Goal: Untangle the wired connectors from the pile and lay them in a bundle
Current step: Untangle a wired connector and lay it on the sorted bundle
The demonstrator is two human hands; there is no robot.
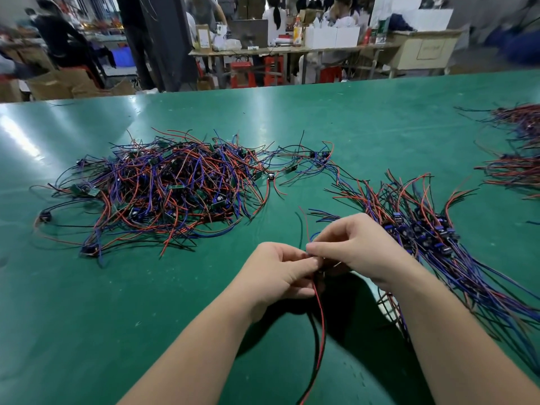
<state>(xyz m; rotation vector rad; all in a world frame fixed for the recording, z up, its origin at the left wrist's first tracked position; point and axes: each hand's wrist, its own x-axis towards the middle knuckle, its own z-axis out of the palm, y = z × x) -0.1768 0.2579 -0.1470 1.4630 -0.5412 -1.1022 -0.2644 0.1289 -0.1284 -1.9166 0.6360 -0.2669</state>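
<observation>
A tangled pile of red, blue and black wired connectors [163, 188] lies on the green table [87, 302] at the left centre. A straightened bundle of the same connectors [432, 229] lies fanned out at the right. My left hand [277, 273] and my right hand [356, 247] meet over the table's near middle, both pinching one wired connector [320, 305]. Its red and black wires hang down toward the near edge, and other wire ends stick up behind my fingers. The connector body is mostly hidden between my fingers.
More wire bundles [517, 159] lie at the far right edge of the table. Beyond the table's far edge stand benches with boxes, red stools [242, 73] and several people at work.
</observation>
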